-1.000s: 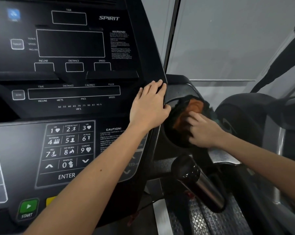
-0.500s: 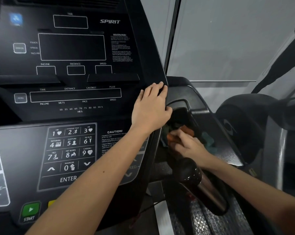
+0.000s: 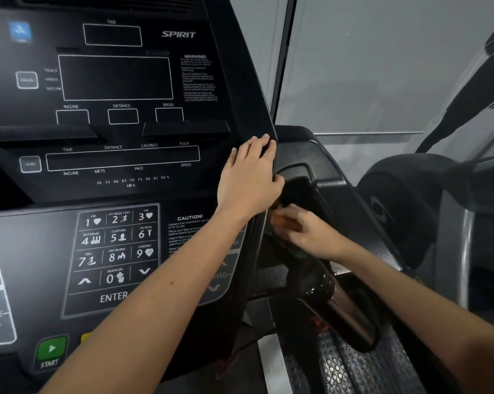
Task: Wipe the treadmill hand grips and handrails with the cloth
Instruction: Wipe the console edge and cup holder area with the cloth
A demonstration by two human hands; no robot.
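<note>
My left hand (image 3: 250, 177) rests flat on the right edge of the black treadmill console (image 3: 240, 81), thumb hooked round the rim. My right hand (image 3: 308, 233) grips an orange and dark cloth (image 3: 282, 221) and presses it low in the cup-holder recess (image 3: 302, 189) beside the console. Most of the cloth is hidden under my fingers. Below my right hand, a black hand grip with a metal sleeve (image 3: 331, 297) slopes down to the right.
The keypad (image 3: 116, 245) and green START button (image 3: 51, 351) fill the lower left. The belt deck (image 3: 339, 371) shows at the bottom. At the right stand a neighbouring machine's dark shroud (image 3: 396, 200) and a grey wall (image 3: 382, 66).
My right hand has slid the cloth down and left, from the upper part of the recess to its lower inner corner. My left hand has stayed on the console edge.
</note>
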